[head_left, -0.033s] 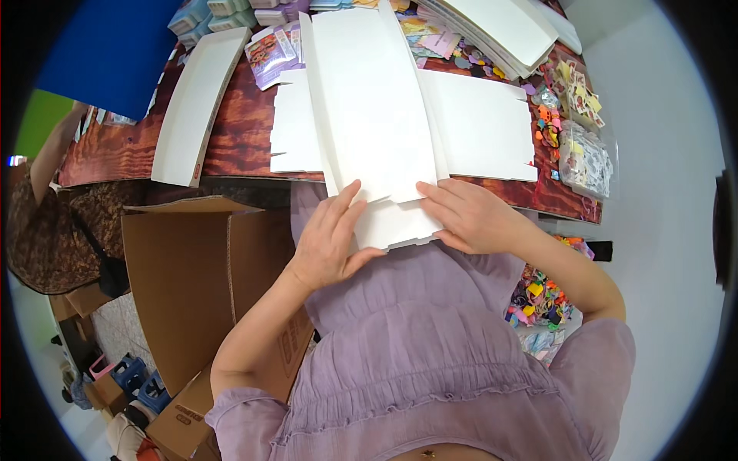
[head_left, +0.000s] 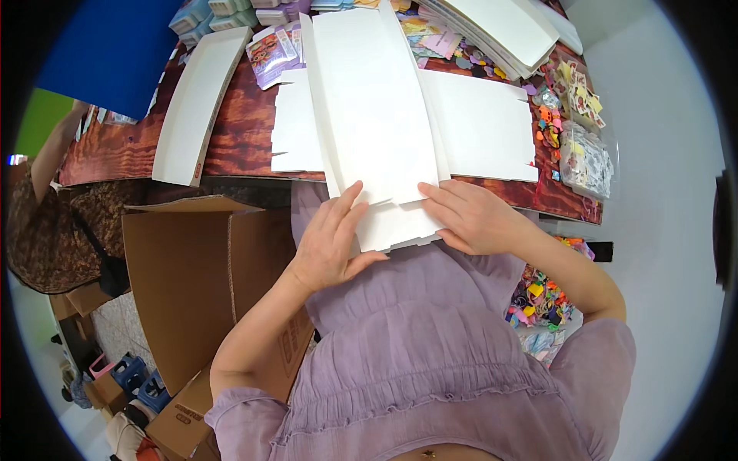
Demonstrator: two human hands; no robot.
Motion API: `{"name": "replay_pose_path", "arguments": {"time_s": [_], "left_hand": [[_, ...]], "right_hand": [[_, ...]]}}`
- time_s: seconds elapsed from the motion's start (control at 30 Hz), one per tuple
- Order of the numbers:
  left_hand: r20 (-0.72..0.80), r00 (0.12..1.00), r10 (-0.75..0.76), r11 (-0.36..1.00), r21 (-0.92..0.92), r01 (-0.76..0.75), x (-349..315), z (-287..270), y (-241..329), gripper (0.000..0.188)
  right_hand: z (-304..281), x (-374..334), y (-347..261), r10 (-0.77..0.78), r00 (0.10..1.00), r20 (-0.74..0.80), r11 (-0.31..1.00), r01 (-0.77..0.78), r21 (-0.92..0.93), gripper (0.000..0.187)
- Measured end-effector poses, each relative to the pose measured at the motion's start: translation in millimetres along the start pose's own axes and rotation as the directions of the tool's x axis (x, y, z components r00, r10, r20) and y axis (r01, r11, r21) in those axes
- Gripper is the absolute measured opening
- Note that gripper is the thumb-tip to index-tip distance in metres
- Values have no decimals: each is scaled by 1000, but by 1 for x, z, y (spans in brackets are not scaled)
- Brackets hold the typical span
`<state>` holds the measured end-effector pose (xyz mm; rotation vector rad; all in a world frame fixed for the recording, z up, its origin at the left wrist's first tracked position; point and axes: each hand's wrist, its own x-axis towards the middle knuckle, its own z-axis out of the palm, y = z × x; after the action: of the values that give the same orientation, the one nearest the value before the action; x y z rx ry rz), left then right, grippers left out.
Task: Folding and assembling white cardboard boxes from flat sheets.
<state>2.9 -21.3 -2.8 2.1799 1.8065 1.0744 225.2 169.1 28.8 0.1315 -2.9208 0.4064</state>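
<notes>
A long white cardboard box (head_left: pixel 373 107), partly folded with raised side walls, lies lengthwise before me. Its near end flap (head_left: pixel 396 223) overhangs the table edge toward my lap. My left hand (head_left: pixel 327 238) grips the left corner of that end, fingers on the side wall and thumb apart along the flap's near edge. On the right corner, my right hand (head_left: pixel 473 219) has its fingertips on top and its thumb lower by the flap. Under the box, another flat white cardboard blank (head_left: pixel 480 123) with notched ends lies crosswise.
A folded white tray (head_left: pixel 196 107) lies at the left. White cardboard pieces are stacked (head_left: pixel 500 31) far right, near small colourful pieces and a clear bag (head_left: pixel 584 157). A large open brown carton (head_left: pixel 181 284) stands below left. Another person's arm (head_left: pixel 54 150) shows at far left.
</notes>
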Motion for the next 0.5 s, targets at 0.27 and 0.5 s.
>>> {"name": "replay_pose_path", "arguments": {"time_s": [0.27,0.5], "left_hand": [[20,999,-49,999,24,48,-15,10,-3,49],[-9,955,-298,939,-183,291,1,-2,5,18]], "right_hand": [[25,2,-8,110,977,-184,993,-101,58,19],[27,14,3,351,929,-119,859,-269,435,8]]}}
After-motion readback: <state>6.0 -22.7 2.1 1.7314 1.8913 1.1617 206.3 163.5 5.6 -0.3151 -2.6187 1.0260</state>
